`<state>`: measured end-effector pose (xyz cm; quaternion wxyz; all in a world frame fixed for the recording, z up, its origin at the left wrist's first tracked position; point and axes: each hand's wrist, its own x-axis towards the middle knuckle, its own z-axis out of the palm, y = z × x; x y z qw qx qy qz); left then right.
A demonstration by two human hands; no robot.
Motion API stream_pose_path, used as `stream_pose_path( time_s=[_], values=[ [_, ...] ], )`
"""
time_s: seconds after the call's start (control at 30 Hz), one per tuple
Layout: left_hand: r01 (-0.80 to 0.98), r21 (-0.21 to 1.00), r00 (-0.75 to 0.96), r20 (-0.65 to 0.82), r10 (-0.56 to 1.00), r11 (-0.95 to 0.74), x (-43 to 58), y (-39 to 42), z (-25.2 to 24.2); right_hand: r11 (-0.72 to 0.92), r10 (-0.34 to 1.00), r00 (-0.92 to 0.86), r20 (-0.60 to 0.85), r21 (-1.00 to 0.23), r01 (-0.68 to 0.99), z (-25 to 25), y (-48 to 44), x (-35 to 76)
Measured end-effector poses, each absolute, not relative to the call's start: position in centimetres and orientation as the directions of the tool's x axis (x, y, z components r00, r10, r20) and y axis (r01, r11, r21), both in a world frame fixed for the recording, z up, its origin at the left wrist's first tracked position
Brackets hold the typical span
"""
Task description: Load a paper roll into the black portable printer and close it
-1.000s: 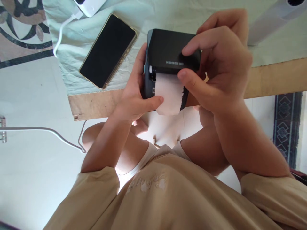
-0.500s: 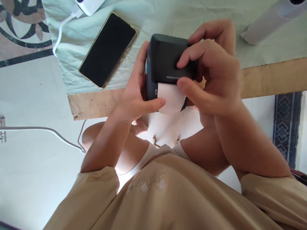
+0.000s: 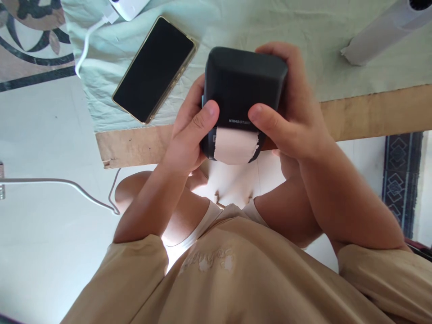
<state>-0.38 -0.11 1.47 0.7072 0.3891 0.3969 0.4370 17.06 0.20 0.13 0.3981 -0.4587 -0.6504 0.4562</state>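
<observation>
Fingers point(image 3: 202, 118) of your left hand point(image 3: 184, 144) and right hand point(image 3: 293, 121) clamp the printer point(image 3: 245, 85), thumbs above the paper point(image 3: 234, 146): lid-closing, probably. Next: press evenly.

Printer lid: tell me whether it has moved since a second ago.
Yes. The printer lid has swung shut toward the person, down over the paper strip, while the phone on the cloth lies unmoved. Left hand and right hand clasp it.

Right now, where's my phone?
In the head view the phone lies screen up on the pale green cloth, upper left, just left of the black printer gripped by the left hand and right hand.
</observation>
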Motion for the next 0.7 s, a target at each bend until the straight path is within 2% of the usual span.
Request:
stream_pose_path(
  time_s=[0.1,0.2,0.4,0.6,0.7],
  values=[
    [-0.368,0.907,0.289,-0.096,0.952,0.203,-0.4,0.2,0.0,0.119,0.959,-0.274,0.074,-0.981,0.151,0.4,0.4,17.0],
    [-0.353,0.914,0.338,-0.076,0.938,0.201,-0.8,0.5,-0.8,0.161,0.943,-0.31,0.122,-0.981,0.104,0.7,0.6,17.1],
    [-0.338,0.9,0.329,-0.161,0.931,0.275,-0.8,0.3,0.4,0.243,0.931,-0.321,0.175,-0.952,0.184,-0.1,0.9,17.5],
    [-0.468,0.849,0.227,-0.154,0.962,0.247,0.6,-0.1,1.0,0.244,0.943,-0.281,0.18,-0.946,0.214,-0.6,0.8,17.4],
    [-0.447,0.835,0.212,-0.252,0.944,0.322,0.6,0.0,1.0,0.22,0.955,-0.253,0.157,-0.944,0.246,-0.3,0.7,17.4]
  ],
)
